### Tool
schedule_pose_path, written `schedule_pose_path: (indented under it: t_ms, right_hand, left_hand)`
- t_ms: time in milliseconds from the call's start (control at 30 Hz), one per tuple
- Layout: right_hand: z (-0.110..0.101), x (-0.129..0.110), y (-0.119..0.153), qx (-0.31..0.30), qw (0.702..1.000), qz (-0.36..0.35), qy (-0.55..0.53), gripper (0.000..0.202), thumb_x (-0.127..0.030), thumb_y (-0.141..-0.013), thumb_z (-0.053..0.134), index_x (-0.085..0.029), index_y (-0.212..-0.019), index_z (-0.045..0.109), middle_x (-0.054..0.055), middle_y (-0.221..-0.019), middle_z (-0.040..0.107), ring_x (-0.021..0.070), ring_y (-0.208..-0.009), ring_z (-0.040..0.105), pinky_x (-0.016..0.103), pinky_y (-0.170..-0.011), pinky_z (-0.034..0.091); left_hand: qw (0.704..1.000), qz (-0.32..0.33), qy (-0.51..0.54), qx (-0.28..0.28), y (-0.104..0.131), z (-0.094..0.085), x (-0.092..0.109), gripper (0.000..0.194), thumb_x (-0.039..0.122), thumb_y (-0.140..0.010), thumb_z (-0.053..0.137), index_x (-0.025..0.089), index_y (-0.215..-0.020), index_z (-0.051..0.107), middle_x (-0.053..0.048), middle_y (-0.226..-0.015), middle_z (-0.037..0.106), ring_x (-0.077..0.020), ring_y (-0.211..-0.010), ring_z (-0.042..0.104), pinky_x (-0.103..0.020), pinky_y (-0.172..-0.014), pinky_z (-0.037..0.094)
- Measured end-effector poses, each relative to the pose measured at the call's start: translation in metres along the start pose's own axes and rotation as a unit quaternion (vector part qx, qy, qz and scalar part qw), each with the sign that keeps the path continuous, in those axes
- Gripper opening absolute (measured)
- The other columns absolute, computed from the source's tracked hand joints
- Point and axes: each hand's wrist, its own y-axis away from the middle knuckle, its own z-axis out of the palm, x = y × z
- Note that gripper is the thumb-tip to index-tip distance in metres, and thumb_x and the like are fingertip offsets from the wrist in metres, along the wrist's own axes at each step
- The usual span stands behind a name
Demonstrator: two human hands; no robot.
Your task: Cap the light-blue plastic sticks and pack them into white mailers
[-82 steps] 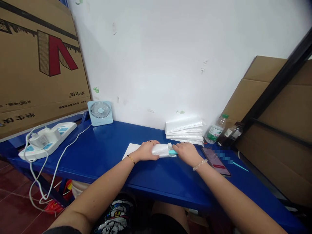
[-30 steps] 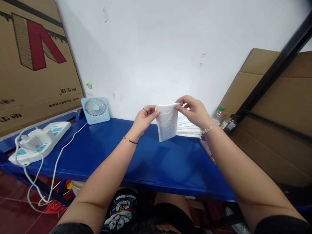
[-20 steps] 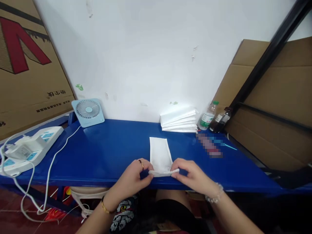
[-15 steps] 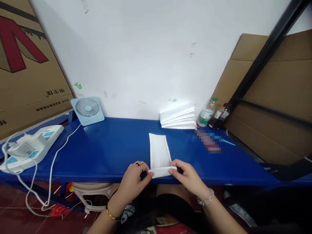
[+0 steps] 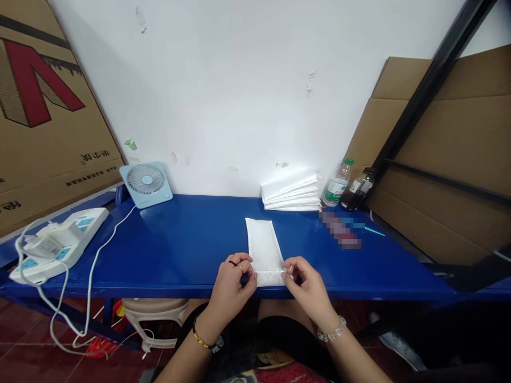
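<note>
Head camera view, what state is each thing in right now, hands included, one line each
White pouch: flat, creased across near end
Left hand: pinching pouch's left edge
Right hand: pinching pouch's right edge
White packets: stacked unevenly
Fan: upright, leaning back; running or not, cannot tell
Power strip: adapters plugged in
Green-capped bottle: closed
Dark-capped bottle: closed, partly full of dark liquid

Bright, even light across the white wall (image 5: 223, 96) here, brightest around twelve o'clock; soft sheen on the blue desk (image 5: 191, 239); deep shadow at four o'clock; wide-angle stretch at the edges; pixelated patch right of centre, towards four.
</note>
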Motion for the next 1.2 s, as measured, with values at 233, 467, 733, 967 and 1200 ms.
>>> schedule_pose_path:
  t_ms: [233, 467, 733, 967, 1200]
  right_hand:
    - [-0.003, 0.0, 0.003, -0.017, 0.993, -0.065, 0.097, 0.015, -0.018, -0.084, 0.048, -0.021, -0.08, 0.062, 0.006, -0.084, 0.058, 0.0199, -0.078, 0.055, 0.032, -0.07, 0.046]
    - [0.002, 0.01, 0.018, 0.013, 0.964, -0.16, 0.212, 0.018, -0.029, -0.078, 0.061, -0.024, -0.095, 0.066, 0.008, -0.1, 0.064, 0.027, -0.096, 0.055, 0.042, -0.08, 0.044]
    - [-0.007, 0.015, 0.02, -0.007, 0.958, -0.152, 0.241, 0.019, -0.031, -0.079, 0.062, -0.029, -0.097, 0.067, 0.005, -0.112, 0.064, 0.0284, -0.109, 0.051, 0.045, -0.086, 0.04]
    - [-0.025, 0.007, 0.022, -0.025, 0.974, -0.131, 0.184, 0.039, -0.033, -0.079, 0.06, -0.029, -0.118, 0.059, 0.008, -0.126, 0.055, 0.0275, -0.113, 0.052, 0.045, -0.091, 0.043]
    - [-0.063, 0.049, 0.006, 0.127, 0.971, -0.053, 0.197, 0.031, -0.041, -0.082, 0.051, -0.026, -0.105, 0.064, 0.009, -0.113, 0.06, 0.0258, -0.089, 0.062, 0.038, -0.067, 0.053]
  left_hand:
    - [0.997, 0.015, -0.077, 0.001, -0.002, 0.008, 0.006, 0.02, 0.015, -0.077, 0.054, 0.024, -0.094, 0.06, -0.003, -0.101, 0.063, -0.0211, -0.098, 0.053, -0.036, -0.081, 0.036]
    - [0.983, 0.131, -0.103, -0.075, 0.011, 0.013, -0.003, 0.033, 0.03, -0.08, 0.063, 0.03, -0.113, 0.059, -0.002, -0.107, 0.066, -0.0212, -0.105, 0.054, -0.037, -0.086, 0.034]
    - [0.978, 0.136, -0.136, -0.081, 0.006, 0.01, -0.002, 0.028, 0.033, -0.08, 0.064, 0.032, -0.107, 0.064, -0.002, -0.1, 0.068, -0.0193, -0.093, 0.058, -0.033, -0.078, 0.037]
    - [0.985, 0.108, -0.13, -0.039, 0.016, 0.013, 0.007, 0.018, 0.029, -0.086, 0.051, 0.027, -0.094, 0.067, -0.003, -0.084, 0.069, -0.0186, -0.082, 0.06, -0.031, -0.074, 0.041]
    - [0.916, -0.153, 0.297, 0.223, -0.089, -0.051, -0.044, 0.022, 0.037, -0.077, 0.062, 0.016, -0.082, 0.061, -0.001, -0.069, 0.063, -0.0122, -0.055, 0.057, -0.023, -0.052, 0.047]
